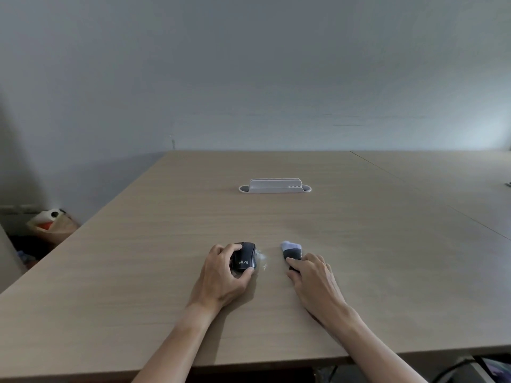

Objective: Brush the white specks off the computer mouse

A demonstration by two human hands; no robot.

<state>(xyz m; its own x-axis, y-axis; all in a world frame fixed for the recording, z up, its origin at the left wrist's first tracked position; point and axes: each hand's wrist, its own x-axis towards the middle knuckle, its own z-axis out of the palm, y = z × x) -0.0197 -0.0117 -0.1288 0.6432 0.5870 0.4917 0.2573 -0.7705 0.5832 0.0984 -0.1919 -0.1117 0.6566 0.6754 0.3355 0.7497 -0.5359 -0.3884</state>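
Note:
A black computer mouse (244, 258) with white lettering rests on the wooden table (166, 286). My left hand (224, 275) grips it from the left, thumb on its near right corner and fingers over its far left side. White specks (262, 259) lie on the table just right of the mouse. A short brush (291, 251) with pale bristles and a dark body lies to the right, bristles pointing away from me. My right hand (312, 280) has its fingertips on the brush's near end.
A white cable port with a raised cover (274, 186) sits in the table farther back. A seam (431, 194) joins a second table on the right. A bag (52, 225) sits on the floor to the left. Cables (456, 369) hang below the near edge.

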